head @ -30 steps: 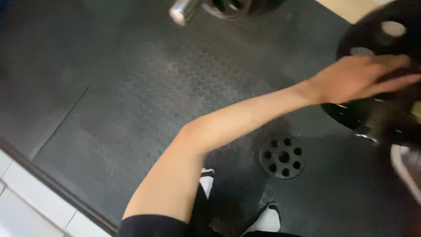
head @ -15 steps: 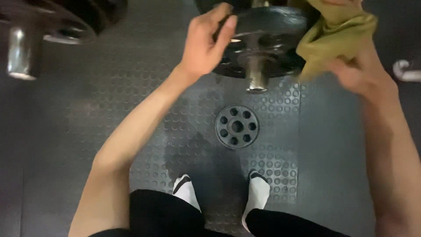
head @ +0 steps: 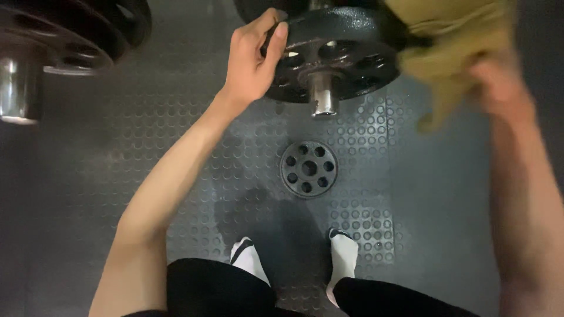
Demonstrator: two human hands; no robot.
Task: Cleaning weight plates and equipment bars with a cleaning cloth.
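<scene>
Plate (head: 341,56): black cast iron, round, pebbled finish, ring of holes about the hub, mounted on a steel bar (head: 322,97) whose end protrudes toward the camera. It sits at the top of the view, above the studded rubber floor (head: 176,135).

Left hand (head: 249,58): fingers clenched on the plate's left rim, thumb on the face.

Right hand (head: 499,82): blurred; fingers grasp an olive cloth (head: 452,41) pressed on the plate's right edge.

A smaller holed plate (head: 309,168) lies flat on the floor below. A second bar end (head: 20,88) shows at upper left.

Against half a second ago: the plate has turned slightly, the cloth covers more rim, the right hand sits higher.
</scene>
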